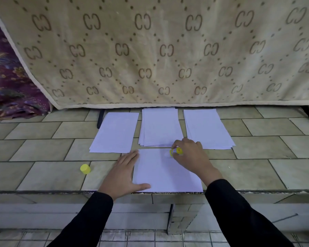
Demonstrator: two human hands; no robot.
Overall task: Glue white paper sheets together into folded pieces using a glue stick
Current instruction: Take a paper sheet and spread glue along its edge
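Left hand point(123, 172) flat on paper sheet point(166, 173); right hand point(193, 154) tight around glue stick point(176, 151).

Soft, even indoor light, rather dim, casts only a faint shadow beside the left hand point(122, 175) on the counter point(43, 175). The white paper sheets point(161, 129) take a bluish cast, without glare. Wide-angle distortion bows the tile lines toward the frame edges. The glue stick point(176, 151), right of centre, is slightly blurred.

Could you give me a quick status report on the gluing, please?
Left hand flat, pinning the sheet. Right hand grips glue stick at the sheet's far edge. Cap off, lying left. No obstruction seen.
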